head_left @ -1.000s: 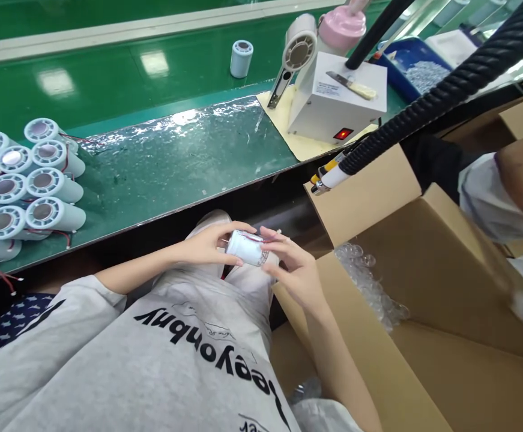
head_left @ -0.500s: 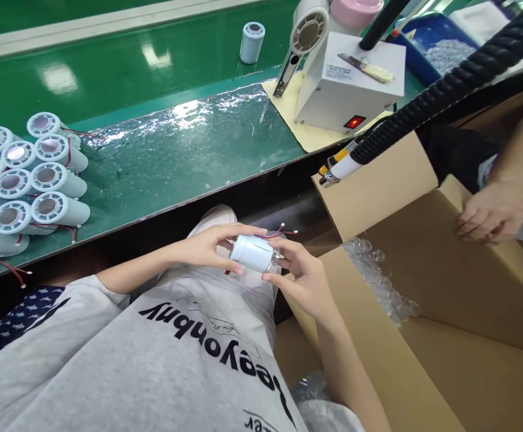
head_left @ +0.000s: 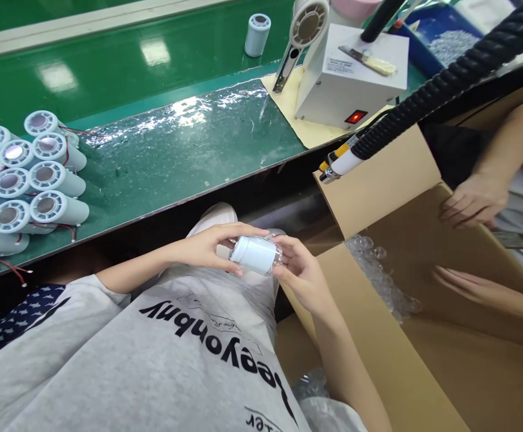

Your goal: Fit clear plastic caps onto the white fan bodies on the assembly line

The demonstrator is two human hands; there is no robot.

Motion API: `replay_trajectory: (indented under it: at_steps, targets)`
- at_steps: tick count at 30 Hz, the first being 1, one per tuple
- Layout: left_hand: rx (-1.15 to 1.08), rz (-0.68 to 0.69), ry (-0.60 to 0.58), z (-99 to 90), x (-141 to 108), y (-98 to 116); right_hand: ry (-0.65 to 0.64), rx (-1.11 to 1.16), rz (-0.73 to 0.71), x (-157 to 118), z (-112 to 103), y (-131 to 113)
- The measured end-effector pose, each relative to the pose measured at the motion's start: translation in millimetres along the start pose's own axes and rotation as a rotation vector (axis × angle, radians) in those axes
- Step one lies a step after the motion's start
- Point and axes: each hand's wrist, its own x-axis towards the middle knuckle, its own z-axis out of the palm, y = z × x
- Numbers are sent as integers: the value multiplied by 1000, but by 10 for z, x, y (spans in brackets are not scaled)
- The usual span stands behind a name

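Over my lap, I hold a light-blue cylindrical housing point(head_left: 257, 255) on its side between both hands. My left hand point(head_left: 214, 245) is wrapped round its left end, with the thumb below and the fingers along the top. At the other end, my right hand point(head_left: 304, 273) pinches a clear plastic piece point(head_left: 279, 257) that sits against the housing. My fingers partly hide both ends, so I cannot tell how far the clear piece fits on. No wires show on the housing from this side.
Similar housings point(head_left: 47, 176) with red and black wires stand grouped at the bench's left. One housing point(head_left: 257, 36) stands farther back. A white box device point(head_left: 351, 78) bears a knife. Beside me, a carton point(head_left: 378, 336) holds clear plastic pieces point(head_left: 378, 276); a co-worker's hands point(head_left: 477, 198) are over it.
The housing has turned in my hands, and the wires with white connectors seen on it before are out of sight. A co-worker's second hand has come into the carton at right.
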Motion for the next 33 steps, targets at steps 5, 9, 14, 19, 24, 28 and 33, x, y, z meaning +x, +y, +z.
replay_trajectory:
  at_steps: [5,9,14,19,24,28,33]
  targets:
    - [10,13,-5,-2,-8,-11,4,37,25,8,9,27]
    - [14,31,-6,-4,-13,-21,-1,75,50,18,18,50]
    - [4,29,-2,-2,-21,-2,11,126,41,20,40,72]
    - [-120,-30,25,19,-38,-25,-4,182,31,2,41,99]
    - [-376,-149,133,-19,293,-278,179,384,64,181,25,315]
    - [-479,-204,270,-100,979,-510,436,629,32,569,-57,577]
    - [-440,-192,243,-210,1646,-586,550,713,-54,979,-213,743]
